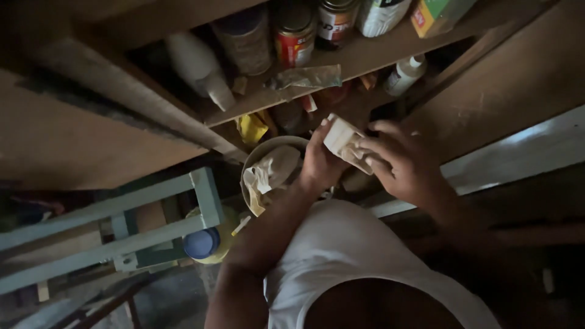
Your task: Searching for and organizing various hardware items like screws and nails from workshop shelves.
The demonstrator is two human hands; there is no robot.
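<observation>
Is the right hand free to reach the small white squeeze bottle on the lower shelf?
Probably not as it stands: the right hand grips the pale block together with the left hand. The white squeeze bottle lies just above, nothing between.

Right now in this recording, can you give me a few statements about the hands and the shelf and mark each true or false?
1. Both hands hold the small pale wooden block. True.
2. The left hand is empty. False: its fingers grip the block, as does the right hand.
3. Tin cans stand on the wooden shelf. True.
4. The round bowl holds water. False: crumpled pale paper fills it.
</observation>
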